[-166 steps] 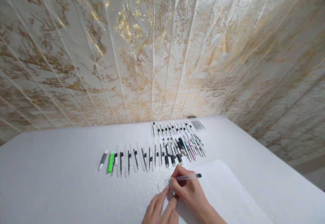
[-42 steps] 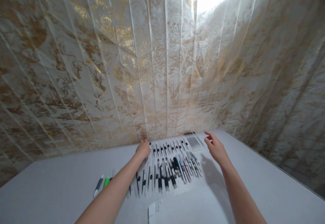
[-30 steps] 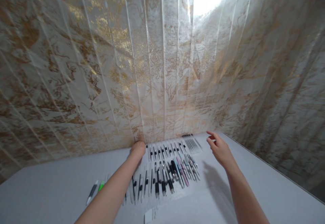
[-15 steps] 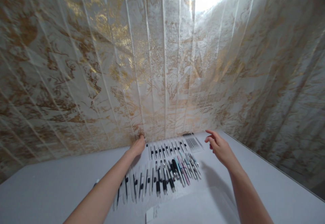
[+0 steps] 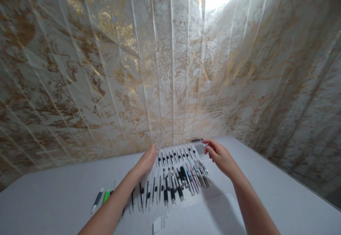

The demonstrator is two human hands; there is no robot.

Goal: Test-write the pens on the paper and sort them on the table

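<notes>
Two rows of pens lie on the white table. The far row holds several clear pens with black clips; the near row holds clear, black, pink and blue pens. My left hand reaches to the left end of the far row, fingers stretched out and empty. My right hand hovers over the right end of the far row, fingers apart and loosely curved, nothing in it. A bundle of thin black refills lies just beyond my right fingertips.
A green highlighter and a grey pen lie at the near row's left end. A white sheet of paper lies at the table's near edge. A gold-patterned curtain hangs close behind the table and along its right side.
Since 5.5 s ago the pen I wrote with on the sheet has left my right hand and both arms have stretched to the far row. Over the last half second my right hand moved left.
</notes>
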